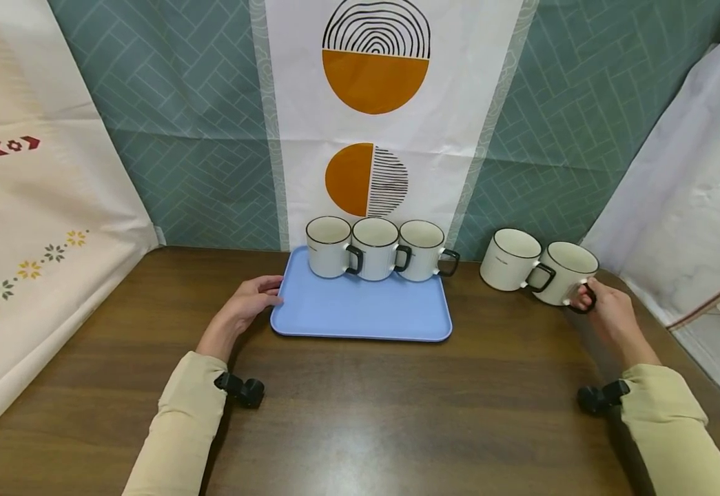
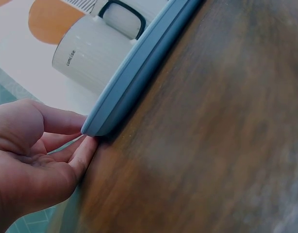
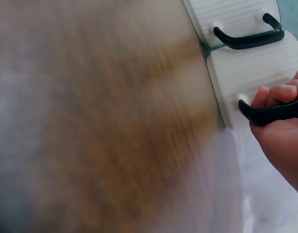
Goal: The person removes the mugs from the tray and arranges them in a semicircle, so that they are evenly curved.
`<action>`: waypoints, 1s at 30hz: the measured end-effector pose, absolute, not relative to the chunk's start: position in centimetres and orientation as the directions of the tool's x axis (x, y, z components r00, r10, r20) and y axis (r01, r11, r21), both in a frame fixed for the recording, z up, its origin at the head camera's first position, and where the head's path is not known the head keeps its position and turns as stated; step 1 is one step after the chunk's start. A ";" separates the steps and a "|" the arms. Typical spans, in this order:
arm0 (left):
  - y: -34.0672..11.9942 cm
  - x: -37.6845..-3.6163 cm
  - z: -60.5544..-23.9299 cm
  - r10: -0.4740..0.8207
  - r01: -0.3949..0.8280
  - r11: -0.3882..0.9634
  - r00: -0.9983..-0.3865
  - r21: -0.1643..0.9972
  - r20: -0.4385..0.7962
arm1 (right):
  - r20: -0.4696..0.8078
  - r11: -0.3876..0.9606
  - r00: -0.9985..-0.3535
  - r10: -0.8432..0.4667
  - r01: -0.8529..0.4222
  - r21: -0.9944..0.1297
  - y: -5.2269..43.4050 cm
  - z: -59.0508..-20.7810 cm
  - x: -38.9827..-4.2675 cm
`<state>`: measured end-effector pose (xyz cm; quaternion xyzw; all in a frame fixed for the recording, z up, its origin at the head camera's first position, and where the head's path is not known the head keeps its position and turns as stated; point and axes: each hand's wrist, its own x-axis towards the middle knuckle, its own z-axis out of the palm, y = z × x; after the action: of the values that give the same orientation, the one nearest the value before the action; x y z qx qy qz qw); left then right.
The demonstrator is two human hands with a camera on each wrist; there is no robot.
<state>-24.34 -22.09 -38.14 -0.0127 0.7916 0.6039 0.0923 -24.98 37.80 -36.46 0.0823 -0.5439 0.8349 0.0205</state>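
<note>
A blue tray (image 1: 360, 310) lies on the wooden table. My left hand (image 1: 249, 300) holds its left edge, with thumb and fingers at the rim (image 2: 121, 90). Three white mugs with dark rims and black handles stand in a row along the tray's far side: a left mug (image 1: 325, 251), a middle mug (image 1: 373, 255) and a right mug (image 1: 420, 256). Off to the right, my right hand (image 1: 610, 313) grips the black handle (image 3: 273, 114) of the outer mug (image 1: 561, 275). Its fingers curl through that handle. Beside it stands another white mug (image 1: 508, 260), whose handle overlaps the gripped one.
A patterned cloth (image 1: 211, 138) hangs behind the table's far edge. Pale cloths flank both sides, a flowered left one (image 1: 56, 207) and a marbled right one (image 1: 694, 207). Brown tabletop (image 1: 397, 406) stretches in front of the tray and between it and the right-hand mugs.
</note>
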 end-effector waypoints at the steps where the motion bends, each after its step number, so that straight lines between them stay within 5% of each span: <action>1: -22.1 -24.4 -38.1 0.089 -0.134 0.268 -0.983 0.954 -0.163 | 0.154 -0.389 -0.986 -0.056 -0.121 -0.913 37.6 -36.4 -25.0; 8: -22.4 -24.4 -38.2 0.080 -0.138 0.262 -0.983 0.955 -0.164 | 0.117 -0.255 -0.992 -0.041 -0.103 -0.961 36.4 -35.8 -24.7; 24: -22.1 -24.4 -38.1 0.083 -0.147 0.261 -0.981 0.954 -0.174 | 0.099 -0.234 -0.994 -0.047 -0.086 -0.968 36.4 -35.9 -24.2; 26: -22.1 -24.4 -38.1 0.084 -0.147 0.260 -0.981 0.954 -0.175 | 0.078 -0.146 -0.997 0.000 -0.077 -0.986 36.4 -35.8 -24.1; 30: -22.0 -24.5 -38.0 0.082 -0.155 0.260 -0.980 0.953 -0.182 | 0.057 0.303 -0.987 0.153 -0.008 -0.953 36.1 -35.1 -23.9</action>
<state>-24.51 -22.03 -38.05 -0.0231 0.7876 0.6080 0.0976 -23.89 36.14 -35.07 -0.0449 -0.8044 0.5884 0.0684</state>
